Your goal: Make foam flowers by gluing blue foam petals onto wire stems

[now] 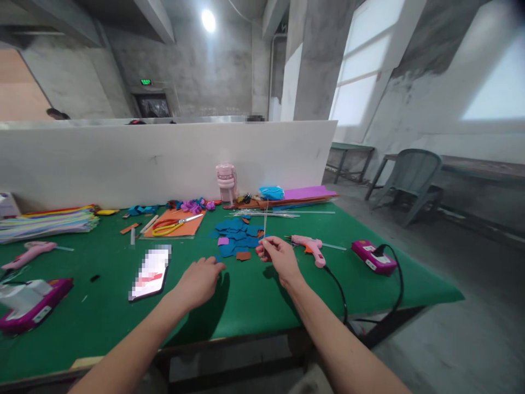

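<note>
My right hand point(279, 256) pinches a pair of thin pale wires point(265, 221) that stand upright above the fingers. Something small and red shows at its fingertips, too small to make out. Just beyond both hands lies a loose pile of cut blue pieces point(235, 235), with an orange-brown piece point(243, 255) and a pink piece point(223, 241) among them. My left hand point(200, 280) hovers low over the table at the pile's near left edge, fingers reaching forward and loosely bent. A bit of blue shows by its fingertips; whether they touch it I cannot tell.
A pink glue gun point(309, 246) lies right of my right hand, its cord running past a magenta power strip point(373, 257). Left are a phone point(151, 272), scissors point(172, 224) on orange sheets and another glue gun point(33, 251). A white panel point(164, 158) stands behind.
</note>
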Demonstrator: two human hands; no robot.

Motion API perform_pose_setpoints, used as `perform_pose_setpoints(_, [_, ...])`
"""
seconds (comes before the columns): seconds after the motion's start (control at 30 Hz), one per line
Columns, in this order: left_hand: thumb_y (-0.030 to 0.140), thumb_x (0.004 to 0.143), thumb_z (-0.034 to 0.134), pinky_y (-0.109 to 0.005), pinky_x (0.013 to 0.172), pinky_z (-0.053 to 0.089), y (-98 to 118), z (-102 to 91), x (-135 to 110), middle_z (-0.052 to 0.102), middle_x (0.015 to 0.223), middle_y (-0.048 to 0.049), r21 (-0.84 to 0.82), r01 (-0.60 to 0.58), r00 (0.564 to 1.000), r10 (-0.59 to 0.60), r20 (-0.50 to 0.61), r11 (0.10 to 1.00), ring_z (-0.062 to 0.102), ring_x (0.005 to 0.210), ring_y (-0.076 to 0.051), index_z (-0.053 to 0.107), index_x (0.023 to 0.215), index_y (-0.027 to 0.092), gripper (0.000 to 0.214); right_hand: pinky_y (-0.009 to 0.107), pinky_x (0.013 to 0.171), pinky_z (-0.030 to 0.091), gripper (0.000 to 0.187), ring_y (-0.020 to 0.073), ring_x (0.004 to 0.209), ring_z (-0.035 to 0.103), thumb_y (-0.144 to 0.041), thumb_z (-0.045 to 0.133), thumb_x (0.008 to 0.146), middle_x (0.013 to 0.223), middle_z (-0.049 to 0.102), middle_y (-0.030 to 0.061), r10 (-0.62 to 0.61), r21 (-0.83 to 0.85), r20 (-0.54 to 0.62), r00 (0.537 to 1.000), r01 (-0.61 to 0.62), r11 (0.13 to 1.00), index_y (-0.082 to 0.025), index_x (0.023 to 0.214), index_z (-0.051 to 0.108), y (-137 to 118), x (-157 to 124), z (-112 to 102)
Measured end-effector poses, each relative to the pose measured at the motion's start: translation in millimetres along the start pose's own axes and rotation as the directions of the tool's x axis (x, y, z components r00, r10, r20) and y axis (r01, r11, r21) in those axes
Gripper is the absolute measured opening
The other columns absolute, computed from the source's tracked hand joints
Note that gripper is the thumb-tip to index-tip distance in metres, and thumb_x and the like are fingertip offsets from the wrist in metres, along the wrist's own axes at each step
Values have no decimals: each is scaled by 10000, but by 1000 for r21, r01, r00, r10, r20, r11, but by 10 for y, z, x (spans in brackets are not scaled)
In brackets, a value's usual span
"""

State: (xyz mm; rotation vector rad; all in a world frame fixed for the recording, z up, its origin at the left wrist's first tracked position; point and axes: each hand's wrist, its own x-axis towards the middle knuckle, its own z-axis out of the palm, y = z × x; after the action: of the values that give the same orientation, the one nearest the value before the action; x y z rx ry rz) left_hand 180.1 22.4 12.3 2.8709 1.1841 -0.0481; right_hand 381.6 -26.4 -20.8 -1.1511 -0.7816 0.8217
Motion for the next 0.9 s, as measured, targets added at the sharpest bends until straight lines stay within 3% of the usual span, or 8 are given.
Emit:
perform_pose_setpoints(0.13, [347,848,360,-349,757,406,30,213,114,557,1015,-117,83,11,997,-5,-74,997,509,939,-248,567,1014,196,305,207,478,430,267,98,521,547,-406,621,654,613,631,19,5,11,-1,1000,-5,1000,-151,733,617,2,-16,40])
perform_pose_setpoints(0.23, [390,852,366,-343,810,391,21,210,189,542,1099,-114,16,-27,989,29,-142,1000,483,1003,-238,548,1071,197,344,205,476,430,272,98,524,547,-409,628,652,619,629,20,-1,22,6,1000,1,1000,-150,736,617,6,-18,71])
perform_pose_setpoints(0.4, [376,878,300,-301,768,410,80,28,55,635,794,-78,-185,-159,987,152,-50,970,564,844,-199,640,828,182,394,209,481,436,280,99,522,548,-419,631,649,620,632,23,0,14,18,1000,0,1000,-152,731,619,-3,1,93])
perform_pose_setpoints(0.53, [227,813,407,-307,913,371,9,-24,13,489,1281,-48,-220,-318,945,288,-155,922,453,1139,-203,526,1172,262,379,206,475,434,291,101,519,547,-425,638,636,610,631,25,4,14,12,1000,-4,1000,-148,723,619,2,9,87])
perform_pose_setpoints(0.6, [212,818,384,-331,972,330,-235,-84,115,380,1380,-20,-150,-250,939,202,-278,957,381,1215,-200,437,1260,294,453,206,474,434,291,105,526,551,-422,640,639,616,631,25,6,14,5,1000,-6,1000,-149,736,621,6,-4,70])
perform_pose_setpoints(0.67, [241,842,348,-308,963,347,-643,-183,289,495,1281,-52,-131,-56,941,8,-338,990,451,1154,-188,479,1225,240,405,210,482,437,289,107,532,554,-423,638,647,627,636,27,10,7,2,1000,-10,1000,-153,747,622,1,-23,46])
perform_pose_setpoints(0.77, [204,824,386,-346,911,386,-1375,-327,577,590,1150,-104,-48,362,912,-364,-186,931,511,1090,-247,587,1085,192,329,219,500,442,287,112,547,557,-429,632,660,645,646,35,14,-19,0,1000,-14,1000,-156,748,623,-20,-39,9])
perform_pose_setpoints(0.9, [212,809,508,-399,772,464,-2040,-340,834,628,975,-144,-59,419,899,-423,-115,906,582,927,-260,613,958,107,211,215,500,437,278,114,560,557,-424,622,681,658,646,44,4,-51,-1,1000,-4,999,-153,739,617,-17,-6,17])
